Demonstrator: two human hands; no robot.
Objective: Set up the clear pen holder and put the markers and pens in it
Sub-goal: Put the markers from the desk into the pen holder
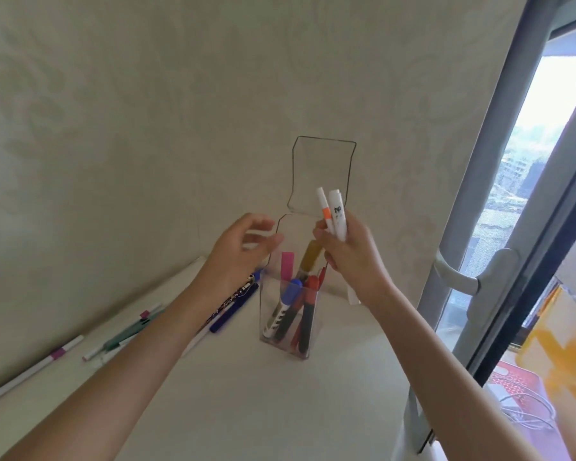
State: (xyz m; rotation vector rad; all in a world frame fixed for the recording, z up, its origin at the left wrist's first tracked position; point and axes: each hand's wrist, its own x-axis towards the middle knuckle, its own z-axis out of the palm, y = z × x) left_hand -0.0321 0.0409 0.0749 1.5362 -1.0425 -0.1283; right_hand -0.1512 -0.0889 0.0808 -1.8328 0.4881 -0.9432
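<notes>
**Holder at the centre, pens to its left**

The holder (288, 314) stands upright on the surface (246, 410), near the wall (147, 128) behind it, its tall back panel rising against that wall. Several markers (291, 314) stand tilted inside it. To its left, loose pens (127, 337) lie along the foot of the wall, the nearest just beside the holder. The left hand (243, 251) hovers above the holder's left edge. The right hand (350, 251) is above its right edge, gripping two pens (333, 211) that point upward. The window frame (479, 227) stands to the right.
</notes>
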